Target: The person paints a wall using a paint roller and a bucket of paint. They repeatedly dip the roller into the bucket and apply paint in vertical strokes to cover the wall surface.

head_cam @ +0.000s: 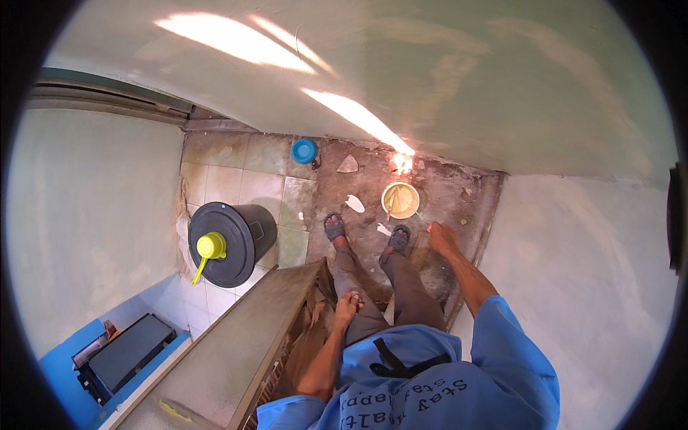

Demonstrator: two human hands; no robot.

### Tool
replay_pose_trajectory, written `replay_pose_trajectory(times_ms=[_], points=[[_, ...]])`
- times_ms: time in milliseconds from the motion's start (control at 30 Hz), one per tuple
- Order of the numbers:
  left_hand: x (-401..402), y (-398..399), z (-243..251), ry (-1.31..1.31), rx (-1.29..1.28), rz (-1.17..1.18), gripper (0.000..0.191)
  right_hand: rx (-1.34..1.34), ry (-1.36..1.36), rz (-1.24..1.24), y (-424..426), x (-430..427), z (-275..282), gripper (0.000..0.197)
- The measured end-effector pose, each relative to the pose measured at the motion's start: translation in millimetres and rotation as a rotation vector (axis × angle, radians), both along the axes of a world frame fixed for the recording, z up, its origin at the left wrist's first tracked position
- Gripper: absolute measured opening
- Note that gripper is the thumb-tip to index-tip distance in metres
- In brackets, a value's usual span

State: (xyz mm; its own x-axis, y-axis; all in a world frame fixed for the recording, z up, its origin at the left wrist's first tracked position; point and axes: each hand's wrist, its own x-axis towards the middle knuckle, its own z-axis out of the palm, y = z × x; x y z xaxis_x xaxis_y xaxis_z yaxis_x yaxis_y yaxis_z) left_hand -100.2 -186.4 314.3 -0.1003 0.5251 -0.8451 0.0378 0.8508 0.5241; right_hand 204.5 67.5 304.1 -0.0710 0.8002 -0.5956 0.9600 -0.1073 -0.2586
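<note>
My right hand (445, 239) is closed beside my right leg, with a small orange thing (429, 228) showing at its edge. What the rest of that orange thing looks like is hidden in the fist. Just ahead of my right foot stands a cream-coloured bucket (385, 201) on the floor. Pale yellowish stuff coats its inside, and a stick-like tool (391, 208) leans in it. My left hand (348, 307) hangs by my left thigh with its fingers curled, and no object shows in it.
A dark lidded barrel (263, 228) stands at left, a yellow-green dipper (211, 245) on its lid. Near the wall lies a blue basin (304, 151). Broken white pieces (355, 203) litter the rough floor. A wooden-framed panel (231, 344) is close on my left; a pale wall (570, 258) rises at right.
</note>
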Motion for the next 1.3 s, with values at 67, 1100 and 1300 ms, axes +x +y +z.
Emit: replay_pose_trajectory(times_ms=[67, 1100, 1300], points=[[0, -10, -8, 0.01, 0.01, 0.017, 0.028, -0.035, 0.011, 0.033, 1, 0, -2, 0.021], [21, -6, -57, -0.069, -0.101, 0.457, 0.029, -0.197, -0.026, 0.057, 15, 2, -83, 0.026], [63, 4, -71, 0.033, 0.016, 0.415, 0.027, -0.148, 0.066, 0.037, 1, 19, -68, 0.024]])
